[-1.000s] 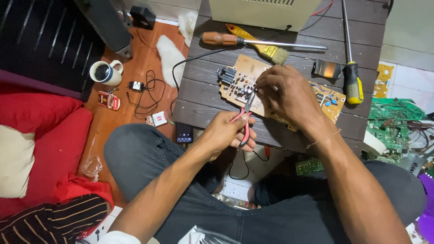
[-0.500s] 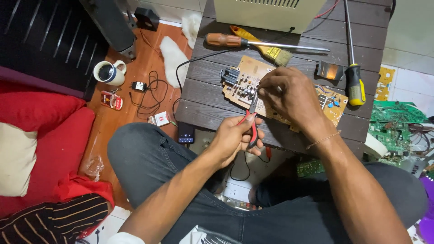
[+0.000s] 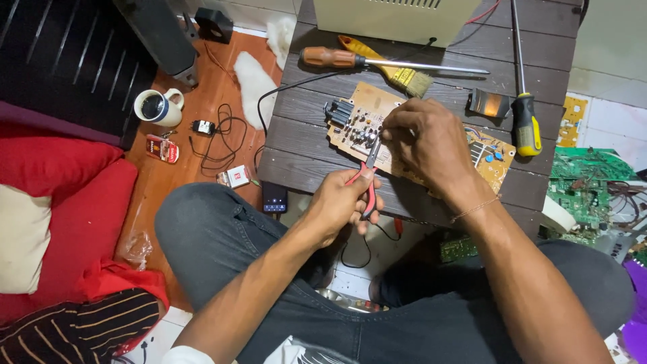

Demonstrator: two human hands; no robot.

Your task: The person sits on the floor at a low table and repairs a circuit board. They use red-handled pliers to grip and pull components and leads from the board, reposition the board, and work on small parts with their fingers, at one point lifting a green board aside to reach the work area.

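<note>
Since the picture before, the left hand [image 3: 344,202] had crept a bit closer to the board, and the right hand [image 3: 421,138] had slid left over it. The red pliers [image 3: 367,176] now had their tips right at the small parts.

The left hand's grip was clenched around the red handles of the pliers. The right hand lay on the tan circuit board [image 3: 364,121], fingers curled on its top, pressing it down on the dark wooden bench [image 3: 303,145].

I judged the board to be light, stiff and thin, and easy to crack if bent. Its little parts looked fragile. I thought it best to hold it by its edges or flat from above, not by the parts. The pliers looked hard, with soft handles that would not slip.

On the orange floor, left of the bench, lay a small red packet [image 3: 162,149] beside a white mug [image 3: 156,106]. A small white and red box [image 3: 236,176] sat nearer the bench. A dark phone [image 3: 275,198] with a lit screen lay by my knee.
</note>
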